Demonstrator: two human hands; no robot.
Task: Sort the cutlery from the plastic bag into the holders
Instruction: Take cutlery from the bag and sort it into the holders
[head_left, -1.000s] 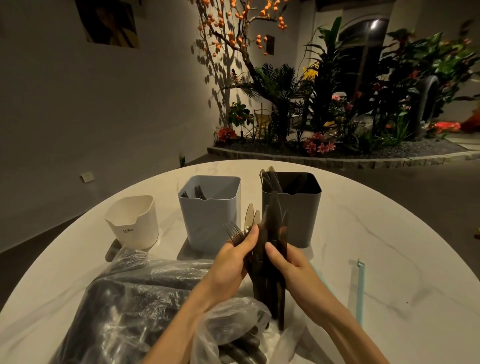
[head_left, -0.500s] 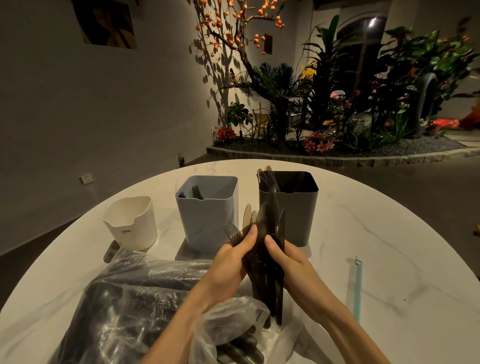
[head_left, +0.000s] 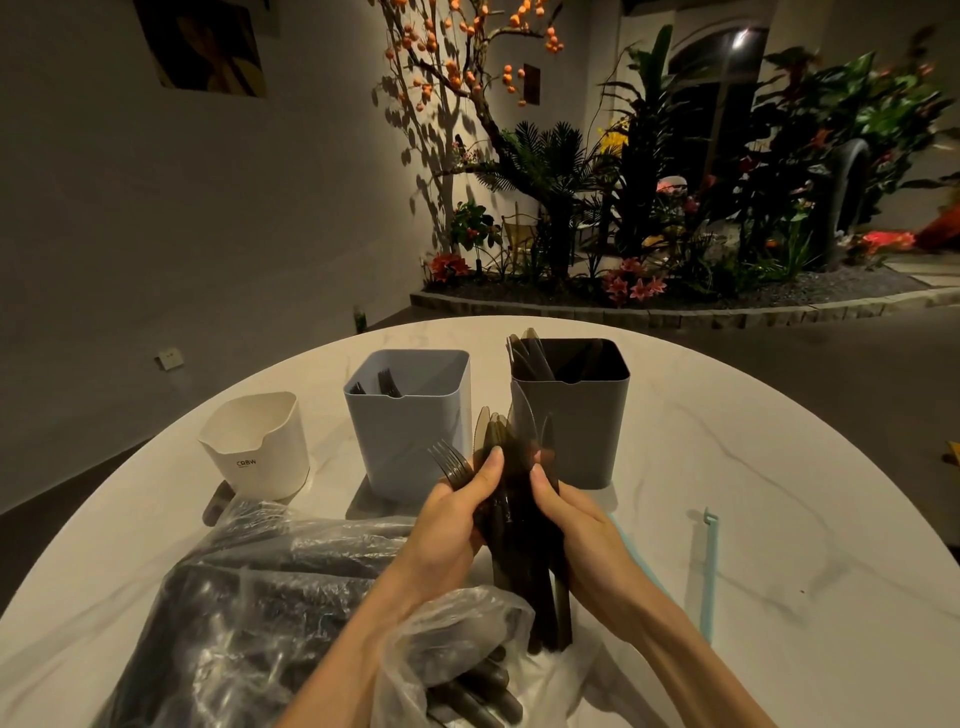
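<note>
In the head view, both hands are meeting over the middle of the round marbled bench (head_left: 779, 467), gripping one upright bundle of dark translucent cutlery (head_left: 524, 519). The left hand (head_left: 452, 525) is curling round the bundle from the left, its thumb lying up the front of the knives and a fork (head_left: 451, 462) poking out beside its fingers with the tines pointing up and left. The right hand (head_left: 576, 525) is wrapping the bundle from the right, thumb pressing on the front of the blades. The knife tips are standing just in front of the dark grey holder (head_left: 576, 426), and the handle ends are hanging down near the bench.

Behind the hands three holders are standing in a row: a white holder (head_left: 257, 441) on the left, a light blue holder (head_left: 410, 421) in the middle with a few fork heads showing inside, and the dark grey holder on the right with knife blades sticking out at its left corner. The plastic bag (head_left: 249, 613) is lying crumpled at the near left of the bench, dark cutlery showing through it and spilling from its mouth under the left forearm. A thin teal strip (head_left: 707, 571) is lying on the bench to the right of the right arm.
</note>
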